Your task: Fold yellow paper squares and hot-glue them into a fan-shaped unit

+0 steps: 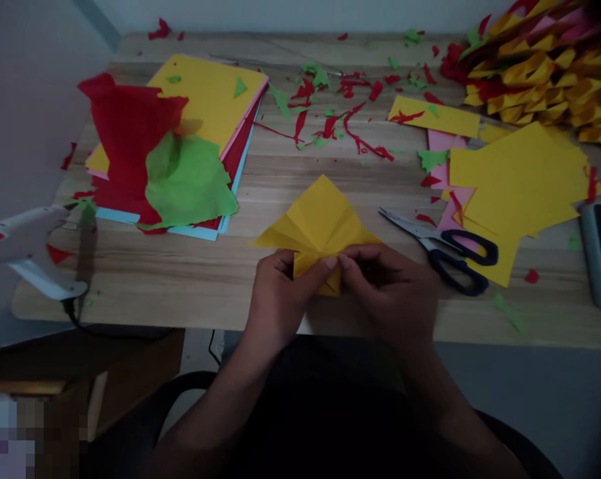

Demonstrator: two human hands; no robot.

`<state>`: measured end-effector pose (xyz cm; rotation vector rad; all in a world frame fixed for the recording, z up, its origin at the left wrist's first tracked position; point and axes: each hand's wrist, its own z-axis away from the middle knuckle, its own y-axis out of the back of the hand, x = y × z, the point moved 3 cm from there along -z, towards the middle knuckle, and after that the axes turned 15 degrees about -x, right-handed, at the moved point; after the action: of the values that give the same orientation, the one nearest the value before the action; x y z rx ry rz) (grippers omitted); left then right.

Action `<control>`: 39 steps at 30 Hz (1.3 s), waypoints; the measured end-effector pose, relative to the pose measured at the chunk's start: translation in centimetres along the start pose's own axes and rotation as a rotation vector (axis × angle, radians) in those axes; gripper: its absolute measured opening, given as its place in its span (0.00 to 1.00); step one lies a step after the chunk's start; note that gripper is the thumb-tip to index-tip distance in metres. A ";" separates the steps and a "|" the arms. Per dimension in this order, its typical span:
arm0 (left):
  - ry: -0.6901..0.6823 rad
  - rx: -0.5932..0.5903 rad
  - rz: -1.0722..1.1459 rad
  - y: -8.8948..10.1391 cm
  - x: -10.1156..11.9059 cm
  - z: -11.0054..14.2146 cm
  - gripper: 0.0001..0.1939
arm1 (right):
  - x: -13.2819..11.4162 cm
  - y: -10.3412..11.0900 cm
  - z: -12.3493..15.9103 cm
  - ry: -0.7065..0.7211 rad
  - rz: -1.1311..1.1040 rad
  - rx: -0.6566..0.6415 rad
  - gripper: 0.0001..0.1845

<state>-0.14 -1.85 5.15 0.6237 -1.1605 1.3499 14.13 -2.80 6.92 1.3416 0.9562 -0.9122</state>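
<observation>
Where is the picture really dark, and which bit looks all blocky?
Head view: dim all over, nearly black at the lap; head view: the folded pieces fade into a black top right corner; head view: blocky squares hide the bottom left corner; head view: yellow paper and scissors show clearly enough.

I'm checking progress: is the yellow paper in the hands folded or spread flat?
Partly folded: the yellow paper has creases meeting near its middle and narrows between the left hand and right hand.
</observation>
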 end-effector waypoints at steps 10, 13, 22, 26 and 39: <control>-0.052 0.142 -0.297 0.1 1.0 0.0 0.10 | -0.3 0.9 -0.1 0.136 0.294 -0.109 0.05; -0.094 0.169 -0.407 0.3 0.9 0.0 0.12 | -0.5 1.0 -0.3 0.178 0.342 -0.117 0.05; -0.146 0.152 -0.527 -0.4 1.9 0.9 0.05 | -0.9 0.4 -0.1 0.304 0.484 -0.043 0.04; -0.118 0.155 -0.413 -0.6 1.8 0.8 0.04 | -1.0 -0.2 0.4 0.422 0.609 0.075 0.06; -0.074 -0.003 0.211 0.3 -0.1 -0.3 0.09 | -0.3 0.0 0.6 0.251 0.249 -0.034 0.09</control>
<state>-0.27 -1.55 4.84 0.5647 -1.3165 1.5136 14.05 -3.41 7.17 1.5312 0.9629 -0.5447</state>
